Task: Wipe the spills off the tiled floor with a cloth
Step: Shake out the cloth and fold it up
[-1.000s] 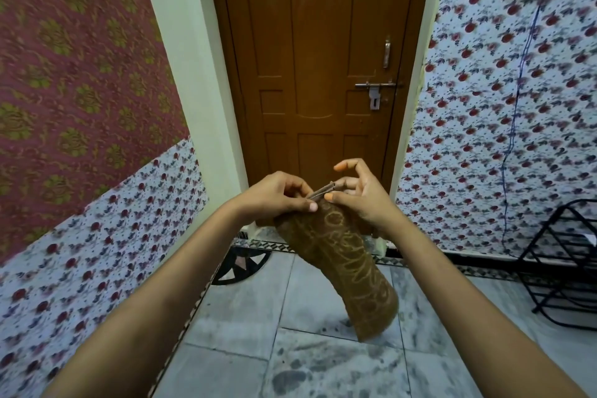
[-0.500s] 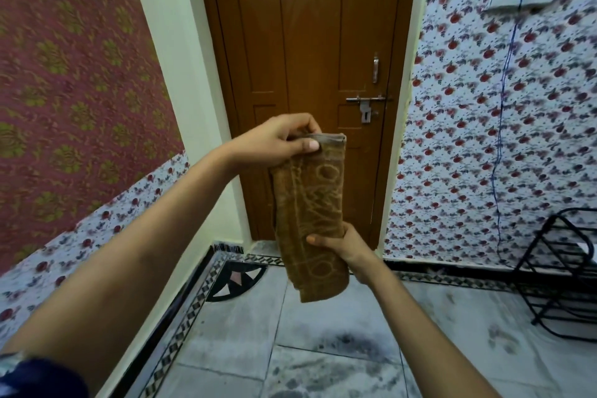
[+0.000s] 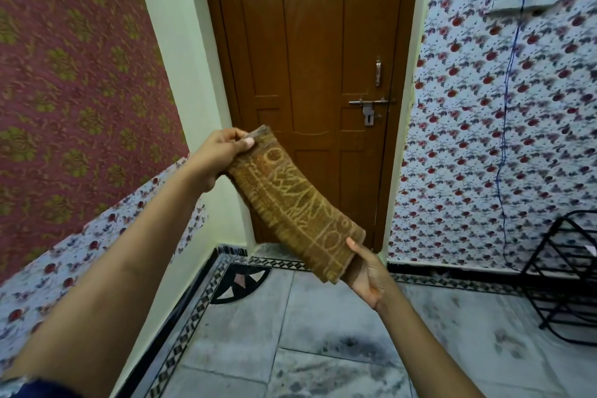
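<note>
**Cloth held taut above a stained floor**

A person is stretching a folded brown cloth [image 3: 297,207] in the air before a door [image 3: 310,52]. The left hand [image 3: 223,155] is pinching its top edge; the right hand [image 3: 366,271] is gripping its lower end. Dark spills [image 3: 352,346] are lying on the floor [image 3: 245,333] below. Best approach: keep the fold tight and lower it flat onto the stains.

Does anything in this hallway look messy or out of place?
Yes. The grey floor tiles carry dark, smudgy stains, with fainter blotches nearer the black rack. The brown cloth is stretched between the left hand and right hand, well above the floor.
</note>
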A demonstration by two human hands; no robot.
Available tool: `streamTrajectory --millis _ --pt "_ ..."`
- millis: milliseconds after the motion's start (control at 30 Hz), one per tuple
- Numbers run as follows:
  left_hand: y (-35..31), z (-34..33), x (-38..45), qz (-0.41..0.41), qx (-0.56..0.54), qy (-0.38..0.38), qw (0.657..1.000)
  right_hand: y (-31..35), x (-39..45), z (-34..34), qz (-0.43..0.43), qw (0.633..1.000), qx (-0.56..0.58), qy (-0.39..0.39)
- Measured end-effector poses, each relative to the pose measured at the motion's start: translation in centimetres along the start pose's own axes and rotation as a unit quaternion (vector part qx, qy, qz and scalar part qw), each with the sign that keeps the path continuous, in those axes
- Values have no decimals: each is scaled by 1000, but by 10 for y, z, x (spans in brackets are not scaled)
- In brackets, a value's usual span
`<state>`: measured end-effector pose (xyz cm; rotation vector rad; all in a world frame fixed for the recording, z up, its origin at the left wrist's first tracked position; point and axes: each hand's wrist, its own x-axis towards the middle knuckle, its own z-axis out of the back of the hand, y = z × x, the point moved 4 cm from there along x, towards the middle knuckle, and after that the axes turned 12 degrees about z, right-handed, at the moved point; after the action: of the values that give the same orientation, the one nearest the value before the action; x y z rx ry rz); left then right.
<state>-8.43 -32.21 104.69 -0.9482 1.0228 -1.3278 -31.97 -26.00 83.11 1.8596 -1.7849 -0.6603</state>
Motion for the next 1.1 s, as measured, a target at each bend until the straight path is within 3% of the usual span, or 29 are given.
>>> streamTrajectory --millis 200,333,500,700,933,1100 --pt "85 -7 4 133 -39 -29 990 16 7 4 10 970 -208 -124" --pt "138 -34 -9 192 -46 3 980 17 9 -1 5 946 -303 -113" --pt "157 -81 -25 182 -35 47 982 -2 11 -17 -6 912 -401 -89" --pt "158 -120 -33 193 -45 47 979 -23 9 -29 8 909 -408 -86" --pt "157 -121 -37 176 -66 66 980 -24 2 -40 -32 972 -227 -44" --pt "165 -115 -30 200 -97 37 974 -15 5 -42 -36 962 -270 13"
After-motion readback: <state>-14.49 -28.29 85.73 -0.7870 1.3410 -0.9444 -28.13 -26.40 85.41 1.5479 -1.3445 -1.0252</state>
